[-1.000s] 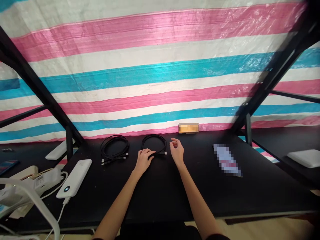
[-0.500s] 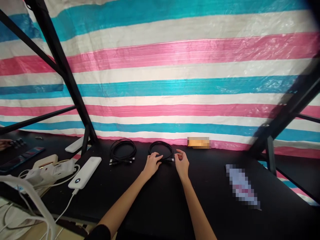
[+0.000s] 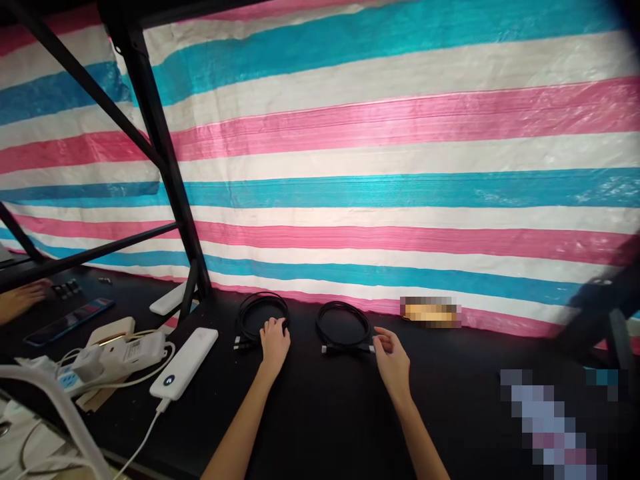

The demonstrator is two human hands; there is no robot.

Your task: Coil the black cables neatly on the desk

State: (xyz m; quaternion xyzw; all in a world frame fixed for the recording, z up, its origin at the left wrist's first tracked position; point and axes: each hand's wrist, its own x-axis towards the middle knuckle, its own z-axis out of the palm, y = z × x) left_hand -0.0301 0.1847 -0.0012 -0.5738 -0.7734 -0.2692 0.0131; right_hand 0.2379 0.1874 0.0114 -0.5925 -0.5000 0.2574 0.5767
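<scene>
Two black cables lie coiled side by side on the black tabletop. My left hand rests over the right side of the left coiled cable, its fingers slightly apart and covering part of the loop. The light-tipped plugs of this coil show left of my fingers. Beside the right coiled cable is my right hand, fingers loosely bent and apart. Its fingertips are close to a plug at that coil's right end; whether they touch it is hard to see.
A white power bank with a plugged-in white lead lies left, near a power strip and a phone. Another person's hand is at far left. Black frame posts and a striped sheet stand behind. Blurred items lie right.
My left hand has moved left from the right coil onto the left coil. My right hand stays by the right coil's plug. The camera view has turned and shifted.
</scene>
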